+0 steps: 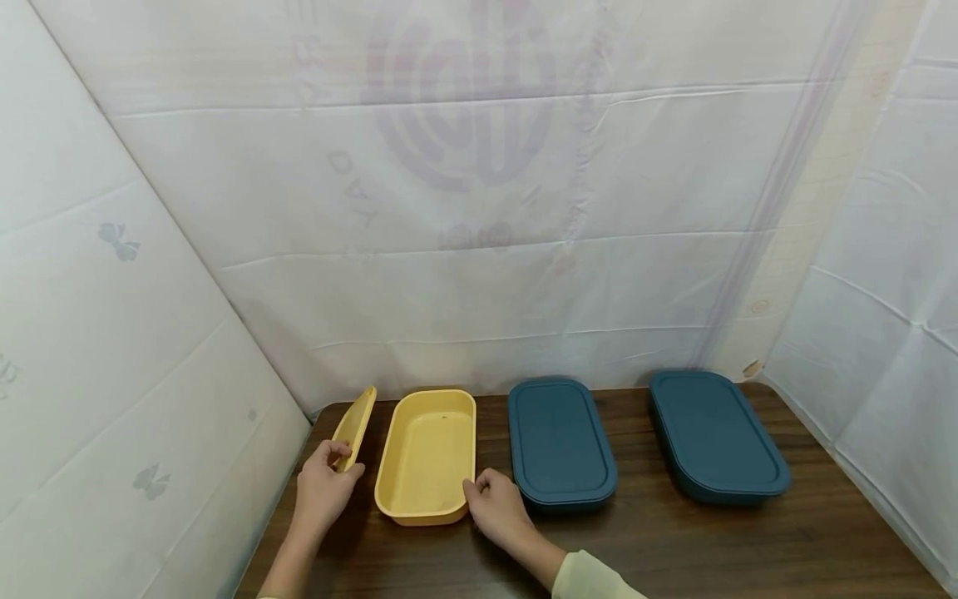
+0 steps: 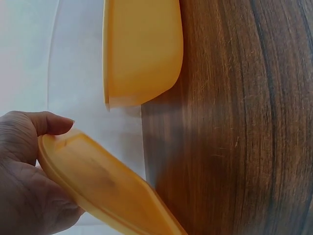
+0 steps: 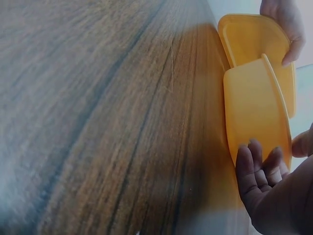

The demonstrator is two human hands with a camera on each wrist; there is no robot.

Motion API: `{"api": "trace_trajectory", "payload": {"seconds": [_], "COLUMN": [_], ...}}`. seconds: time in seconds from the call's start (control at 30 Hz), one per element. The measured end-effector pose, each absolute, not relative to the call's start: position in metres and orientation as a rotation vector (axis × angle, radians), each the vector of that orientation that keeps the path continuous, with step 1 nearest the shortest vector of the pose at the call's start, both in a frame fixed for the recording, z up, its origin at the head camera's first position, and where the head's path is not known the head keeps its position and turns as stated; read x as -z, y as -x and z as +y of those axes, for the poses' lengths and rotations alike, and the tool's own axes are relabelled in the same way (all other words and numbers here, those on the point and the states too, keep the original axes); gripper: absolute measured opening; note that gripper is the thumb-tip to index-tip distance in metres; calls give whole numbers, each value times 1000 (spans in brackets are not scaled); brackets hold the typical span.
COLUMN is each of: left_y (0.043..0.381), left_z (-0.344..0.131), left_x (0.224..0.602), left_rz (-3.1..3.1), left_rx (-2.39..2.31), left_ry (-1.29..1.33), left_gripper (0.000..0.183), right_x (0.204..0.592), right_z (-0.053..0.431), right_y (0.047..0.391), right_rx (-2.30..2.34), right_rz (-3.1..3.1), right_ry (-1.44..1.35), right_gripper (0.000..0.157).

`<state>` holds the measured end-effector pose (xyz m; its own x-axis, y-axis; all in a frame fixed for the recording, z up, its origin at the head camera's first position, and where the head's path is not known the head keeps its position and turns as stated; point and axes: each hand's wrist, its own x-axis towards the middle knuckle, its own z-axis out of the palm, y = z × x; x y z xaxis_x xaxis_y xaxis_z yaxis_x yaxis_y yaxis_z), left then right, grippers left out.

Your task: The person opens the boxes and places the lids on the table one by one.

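Observation:
A yellow lid (image 1: 356, 427) stands tilted on edge at the left, pinched by my left hand (image 1: 325, 487). In the left wrist view, the thumb and fingers grip one end of the lid (image 2: 105, 178). Just right of it sits an uncovered yellow food box (image 1: 425, 462), its inside bare apart from a tiny dark mark. My right hand (image 1: 500, 507) holds the near right rim of this box. The right wrist view shows its fingers against the outer wall of the box (image 3: 254, 110), with the thumb by the rim.
Two dark blue lidded boxes, a nearer-to-centre one (image 1: 563, 441) and a far right one (image 1: 718, 434), stand on the brown wooden table (image 1: 636, 553). White cloth sheeting (image 1: 479, 208) rises behind the table and along both sides.

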<state>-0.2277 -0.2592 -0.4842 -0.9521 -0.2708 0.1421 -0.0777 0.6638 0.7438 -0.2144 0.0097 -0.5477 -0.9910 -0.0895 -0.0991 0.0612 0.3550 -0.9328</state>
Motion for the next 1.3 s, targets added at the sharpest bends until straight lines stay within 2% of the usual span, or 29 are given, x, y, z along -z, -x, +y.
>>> {"api": "trace_trajectory", "payload": {"seconds": [0.23, 0.8, 1.3], "left_y": [228, 231, 234], "left_z": [-259, -262, -265], "left_x": [488, 512, 534], "left_rz": [-2631, -2638, -2666], "left_rx": [1179, 1164, 1107], "left_ry": [-321, -261, -152], "left_gripper": [22, 32, 29], "right_x": [547, 548, 547], "right_z": [11, 13, 12], "right_y": [214, 216, 214], "right_rx": [1687, 1680, 1653], "right_rz": [2483, 2483, 2547], "right_ry": [49, 78, 116], "right_gripper": [27, 28, 30]}}
